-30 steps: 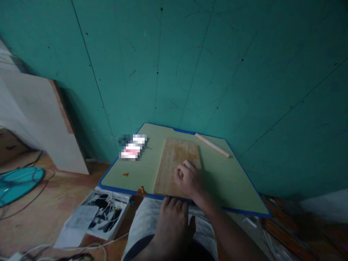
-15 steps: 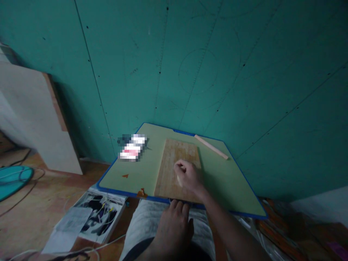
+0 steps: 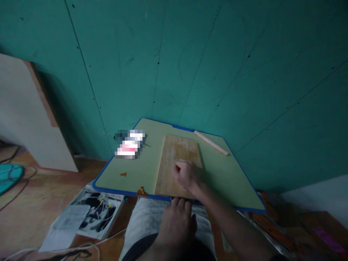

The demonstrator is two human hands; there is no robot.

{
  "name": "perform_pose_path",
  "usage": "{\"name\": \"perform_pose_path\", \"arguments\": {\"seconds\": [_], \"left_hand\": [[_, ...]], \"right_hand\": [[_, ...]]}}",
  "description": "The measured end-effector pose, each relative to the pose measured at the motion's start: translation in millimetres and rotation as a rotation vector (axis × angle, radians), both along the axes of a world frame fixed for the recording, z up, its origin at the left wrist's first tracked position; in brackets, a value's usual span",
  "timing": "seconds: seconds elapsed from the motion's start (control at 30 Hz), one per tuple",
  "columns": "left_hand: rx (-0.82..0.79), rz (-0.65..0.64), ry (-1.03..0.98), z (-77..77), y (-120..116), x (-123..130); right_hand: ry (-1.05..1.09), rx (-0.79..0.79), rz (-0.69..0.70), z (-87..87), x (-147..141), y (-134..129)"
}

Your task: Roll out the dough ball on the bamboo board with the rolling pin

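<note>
A wooden board [image 3: 178, 148] is laid flat on the surface [image 3: 225, 181], below the right hand [image 3: 184, 174], whose grip is curled narrow; whether something is held inside cannot be told. The left hand [image 3: 177, 219] is placed by the near edge, its grip partly hidden. By too strong pressing near this edge, the board could perhaps be slid. In the white box [image 3: 113, 219], cables [image 3: 108, 207] and dark items are contained.

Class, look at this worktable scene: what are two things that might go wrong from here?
The board reaches the near edge of the table, so a push from the right hand might slide it against the left hand.

The wooden stick lies close to the far and right edges; a jolt might send it off.
</note>
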State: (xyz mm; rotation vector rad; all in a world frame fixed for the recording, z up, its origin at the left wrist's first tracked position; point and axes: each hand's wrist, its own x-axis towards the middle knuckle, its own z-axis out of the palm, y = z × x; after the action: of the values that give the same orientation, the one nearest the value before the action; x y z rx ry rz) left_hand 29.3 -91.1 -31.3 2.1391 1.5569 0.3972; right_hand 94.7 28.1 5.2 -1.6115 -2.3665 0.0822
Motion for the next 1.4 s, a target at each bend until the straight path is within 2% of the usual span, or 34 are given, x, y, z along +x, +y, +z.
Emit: {"name": "perform_pose_path", "arguments": {"seconds": [0.27, 0.5, 0.77, 0.9, 1.0, 1.13, 1.27, 1.4], "left_hand": [[0.011, 0.02, -0.044, -0.6, -7, 2], [0.038, 0.004, 0.006, -2.4, -5, -3], [0.049, 0.03, 0.066, -9.6, -4, -3], [0.048, 0.013, 0.099, -9.5, -4, -5], [0.067, 0.014, 0.091, -12.8, -3, -6], [0.048, 0.026, 0.077, -16.5, -1, -6], [0.042, 0.034, 0.075, -13.5, -1, -8], [0.037, 0.021, 0.086, -10.3, -1, -9]], "right_hand": [[-0.041, -0.094, 0.035, -0.8, -4, 19], [-0.016, -0.067, -0.002, -1.4, -10, 44], [0.141, -0.116, -0.139, -0.1, -18, 69], [0.275, -0.128, -0.253, -2.8, -9, 86], [0.381, -0.119, -0.262, -2.1, 2, 102], [0.474, -0.032, -0.251, -1.6, 16, 114], [0.511, 0.149, -0.225, -4.3, 16, 106], [0.356, 0.339, -0.027, -8.8, 6, 87]]}}
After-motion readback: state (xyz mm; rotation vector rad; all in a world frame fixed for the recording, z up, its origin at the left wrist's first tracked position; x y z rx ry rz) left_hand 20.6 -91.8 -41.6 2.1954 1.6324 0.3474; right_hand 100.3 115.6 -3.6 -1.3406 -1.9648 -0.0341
